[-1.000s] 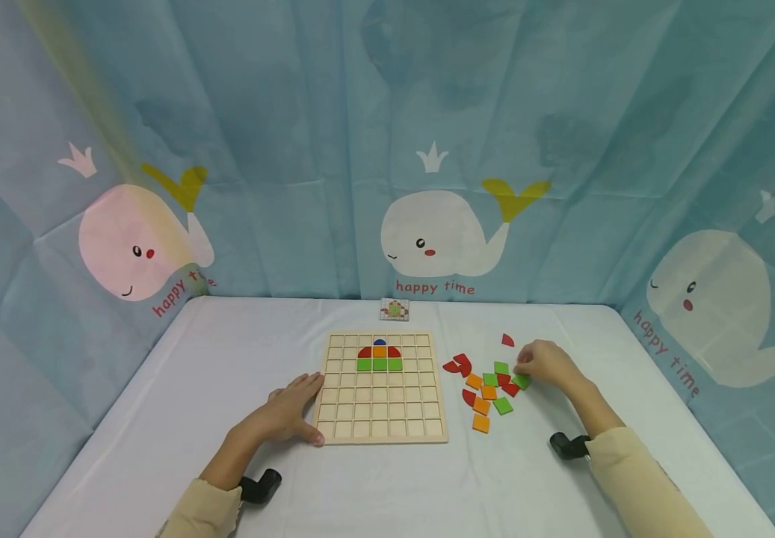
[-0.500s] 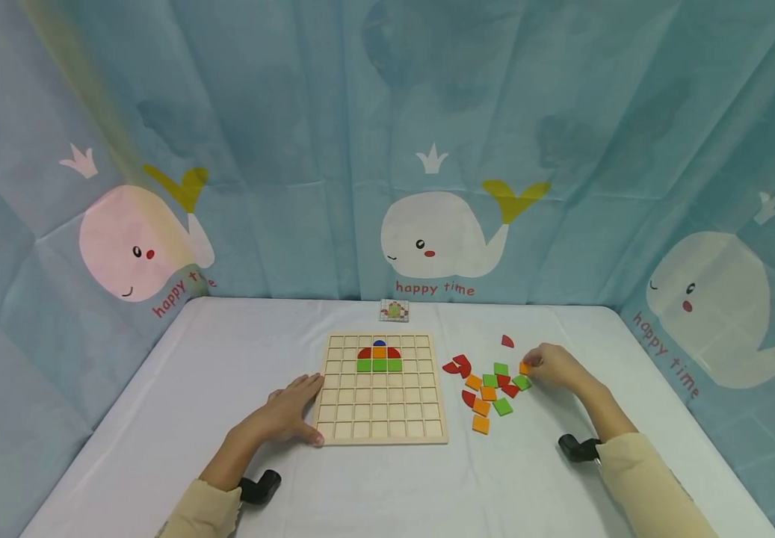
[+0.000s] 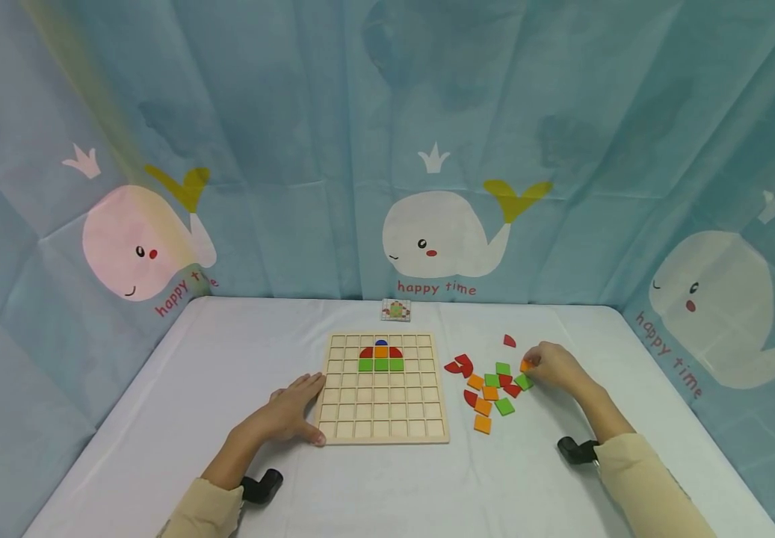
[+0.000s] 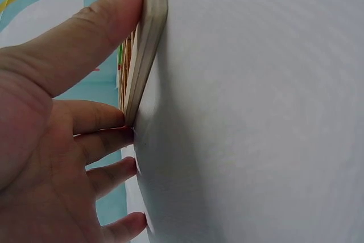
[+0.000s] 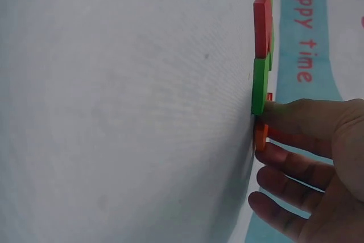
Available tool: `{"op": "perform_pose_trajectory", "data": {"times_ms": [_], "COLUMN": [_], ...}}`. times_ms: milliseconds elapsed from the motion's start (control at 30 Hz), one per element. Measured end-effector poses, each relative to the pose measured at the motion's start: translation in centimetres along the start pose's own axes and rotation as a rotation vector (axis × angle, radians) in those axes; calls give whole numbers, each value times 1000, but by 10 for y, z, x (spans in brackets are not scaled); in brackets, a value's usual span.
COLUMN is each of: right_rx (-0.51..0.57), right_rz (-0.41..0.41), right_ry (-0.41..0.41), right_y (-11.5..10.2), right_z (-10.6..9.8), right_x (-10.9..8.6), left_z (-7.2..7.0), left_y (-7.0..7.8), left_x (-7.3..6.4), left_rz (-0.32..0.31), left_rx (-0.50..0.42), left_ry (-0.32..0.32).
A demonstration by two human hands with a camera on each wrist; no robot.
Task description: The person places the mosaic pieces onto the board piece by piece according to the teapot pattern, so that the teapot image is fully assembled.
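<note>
My left hand [image 3: 291, 411] rests along the left edge of a wooden grid board [image 3: 380, 407], its thumb at the near corner. In the left wrist view the thumb [image 4: 94, 32] and fingertips touch the board's rim [image 4: 149, 32]. Between thumb and fingers, my right hand [image 3: 555, 365] pinches an orange square tile [image 5: 261, 135] at the right end of the loose tiles. Just beside it lies a green square tile [image 5: 260, 86]. Set in the board's upper cells are a blue piece [image 3: 381, 343], an orange square [image 3: 381, 352], two red quarter-round pieces [image 3: 366, 353] and a green row [image 3: 381, 365].
Loose orange, green and red tiles [image 3: 490, 393] lie scattered right of the board, with one red quarter-round [image 3: 509, 341] farther back. A small picture card [image 3: 396, 310] lies behind the board on the white tablecloth [image 3: 387, 486]. A whale-print curtain [image 3: 333, 149] surrounds the table.
The right hand has shifted slightly right from over the green tile, and an orange tile now shows at its fingertips. The left hand stays at the board's edge.
</note>
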State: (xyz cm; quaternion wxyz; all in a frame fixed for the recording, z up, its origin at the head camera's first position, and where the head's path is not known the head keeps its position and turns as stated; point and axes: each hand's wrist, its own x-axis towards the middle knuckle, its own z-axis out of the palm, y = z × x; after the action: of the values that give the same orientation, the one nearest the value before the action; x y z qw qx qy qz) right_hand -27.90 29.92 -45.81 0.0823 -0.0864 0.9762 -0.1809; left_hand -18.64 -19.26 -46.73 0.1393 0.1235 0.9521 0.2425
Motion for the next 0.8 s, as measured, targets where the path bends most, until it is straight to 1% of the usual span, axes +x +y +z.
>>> {"op": "perform_pose_trajectory", "data": {"times_ms": [200,367,500,733,800], "right_rx": [25,24,28,37,53], "right_rz": [12,20,2,-63,-58], "right_ry": [23,27,27,27,19], "right_y": [-2,-9,-19,-42,-48], "right_z": [1,-1,-2,0,2], "right_x": [-1,1,5,11,13], "left_z": [0,-1,-1,0,0], "left_y": [1,1,1,0,0], "left_x": [0,0,0,1,1], "left_rz": [-6,-1,2,-4,-8], "left_rx": [-1,0,-6,3,5], "left_ry": [-7,-6,-5,-7,-9]}}
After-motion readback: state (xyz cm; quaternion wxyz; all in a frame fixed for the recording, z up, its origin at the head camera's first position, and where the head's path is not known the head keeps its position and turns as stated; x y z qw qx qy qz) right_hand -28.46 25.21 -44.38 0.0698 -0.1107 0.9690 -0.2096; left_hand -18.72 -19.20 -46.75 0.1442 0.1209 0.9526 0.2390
